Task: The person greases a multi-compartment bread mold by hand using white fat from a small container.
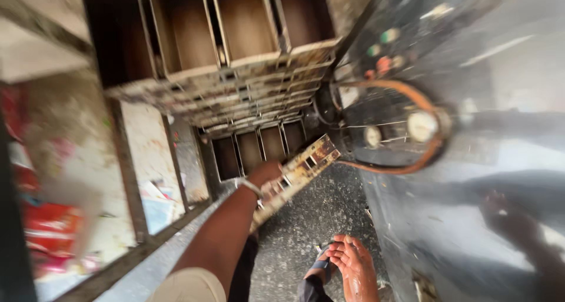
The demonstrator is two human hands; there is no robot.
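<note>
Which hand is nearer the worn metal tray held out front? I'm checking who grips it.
Left. The left hand is stretched forward and grips the end of the worn metal tray. The right hand hangs low near the body, open and apart from it.

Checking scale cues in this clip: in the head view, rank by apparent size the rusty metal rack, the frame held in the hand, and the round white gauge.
1. Rusty metal rack, largest by far.
2. Held metal frame, gripped by the left hand.
3. Round white gauge, smallest.
The picture is blurred and distances differ, so this is apparent size only.
</note>
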